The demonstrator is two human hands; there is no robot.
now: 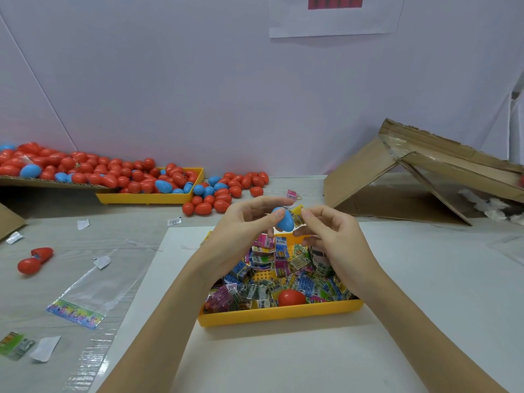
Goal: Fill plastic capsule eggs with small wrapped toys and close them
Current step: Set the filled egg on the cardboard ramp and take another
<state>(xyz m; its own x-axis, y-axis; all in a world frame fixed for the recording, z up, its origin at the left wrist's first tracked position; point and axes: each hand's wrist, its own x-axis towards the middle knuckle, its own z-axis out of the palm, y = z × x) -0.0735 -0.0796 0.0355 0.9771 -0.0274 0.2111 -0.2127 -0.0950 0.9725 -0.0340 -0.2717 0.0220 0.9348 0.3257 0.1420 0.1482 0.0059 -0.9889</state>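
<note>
My blue egg feels smooth, glossy plastic; the wrapped toys are shiny crinkled foil; at two o'clock, rough torn cardboard.

— What colour is the capsule egg showing?
— It is showing sky blue, and the wrapped toy beside it is showing yellow with barcode stripes.
— And the near tray?
— It is glowing orange-yellow, while the toy packets in it are mixing pink, blue, green and black-and-white barcodes. A red egg is sitting among them.
— The far heap?
— It is showing mostly red, with blue ones dotting it, over a grey wood-grain desk.
</note>
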